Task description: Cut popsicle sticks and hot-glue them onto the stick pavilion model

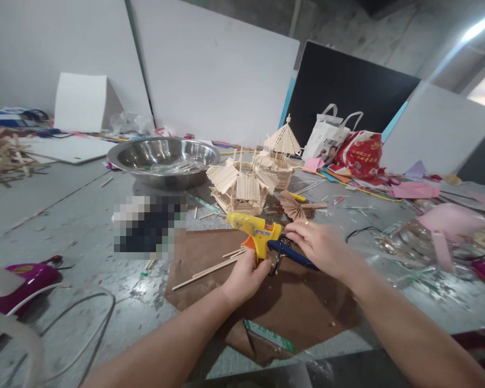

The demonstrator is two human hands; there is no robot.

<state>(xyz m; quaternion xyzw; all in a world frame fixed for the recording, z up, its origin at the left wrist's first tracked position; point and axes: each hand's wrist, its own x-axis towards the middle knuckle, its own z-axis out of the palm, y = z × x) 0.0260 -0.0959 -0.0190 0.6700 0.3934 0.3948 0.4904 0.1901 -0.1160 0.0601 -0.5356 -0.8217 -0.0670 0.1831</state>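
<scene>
My left hand [248,272] is wrapped round the grip of a yellow glue gun [253,225], its nozzle pointing left and its trigger orange. At the gun's rear end, my right hand [317,242] has its fingers closed in a pinch; what they hold is too small to make out. Blue-handled pliers [293,253] show just below the right hand. Several thin wooden sticks [210,271] lie on brown paper [307,312] beside the left hand. Behind the gun stands a small pavilion of wooden sticks [244,186], and a second one with a pointed roof [283,141].
A steel basin [161,175] stands back left. Paper bag [325,137] and red bag [359,153] are back right. Folded brown paper [301,207] lies past the right hand. At far left sit a magenta device [28,283] and loose cables [105,312]; a pink hair dryer [448,221] is right.
</scene>
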